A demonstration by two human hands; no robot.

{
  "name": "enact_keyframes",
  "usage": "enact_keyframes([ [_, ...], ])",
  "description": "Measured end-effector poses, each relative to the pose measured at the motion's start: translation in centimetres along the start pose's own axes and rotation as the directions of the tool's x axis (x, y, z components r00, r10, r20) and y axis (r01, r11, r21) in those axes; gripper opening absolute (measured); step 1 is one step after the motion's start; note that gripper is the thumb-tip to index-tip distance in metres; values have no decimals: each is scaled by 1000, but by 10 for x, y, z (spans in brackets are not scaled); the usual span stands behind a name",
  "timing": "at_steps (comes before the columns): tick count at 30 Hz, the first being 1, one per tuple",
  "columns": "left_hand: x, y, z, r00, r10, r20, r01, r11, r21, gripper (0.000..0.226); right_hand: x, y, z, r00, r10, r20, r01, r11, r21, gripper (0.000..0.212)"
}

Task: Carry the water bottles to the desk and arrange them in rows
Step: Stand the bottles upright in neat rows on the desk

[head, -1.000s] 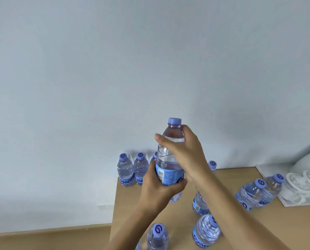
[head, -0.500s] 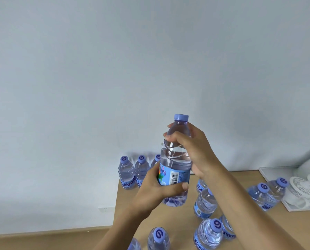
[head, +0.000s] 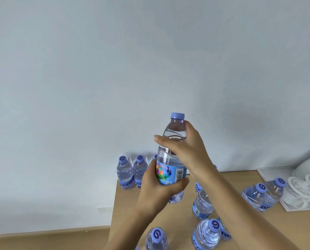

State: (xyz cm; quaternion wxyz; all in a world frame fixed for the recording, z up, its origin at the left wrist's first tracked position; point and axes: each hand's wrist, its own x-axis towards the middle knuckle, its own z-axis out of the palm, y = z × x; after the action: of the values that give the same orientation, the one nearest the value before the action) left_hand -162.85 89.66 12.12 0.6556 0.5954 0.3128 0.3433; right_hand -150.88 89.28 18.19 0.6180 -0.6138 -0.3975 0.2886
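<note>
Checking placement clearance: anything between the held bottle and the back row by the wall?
Nothing visible. Both hands hold the held bottle above the desk; bare desk lies beneath, back row just left. The row's continuation behind it is hidden.

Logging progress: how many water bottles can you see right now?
11: held bottle, three at back-left, two behind the right arm, two at right, three in front; more may be hidden.
</note>
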Motion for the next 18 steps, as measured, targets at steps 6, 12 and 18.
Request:
enact_keyframes([
  [6,-2,4,4,998,-25,50,26,999,-24,51,3,-8,-4,1000,18,18,-19,997,79,21],
  [12,2,9,-4,979,-54,199,82,987,-136,54,8,-22,-13,988,44,146,-79,967,244,20],
  [18,6,2,-9,975,-70,211,106,981,-163,60,9,-20,-16,976,48,213,-100,965,242,35],
])
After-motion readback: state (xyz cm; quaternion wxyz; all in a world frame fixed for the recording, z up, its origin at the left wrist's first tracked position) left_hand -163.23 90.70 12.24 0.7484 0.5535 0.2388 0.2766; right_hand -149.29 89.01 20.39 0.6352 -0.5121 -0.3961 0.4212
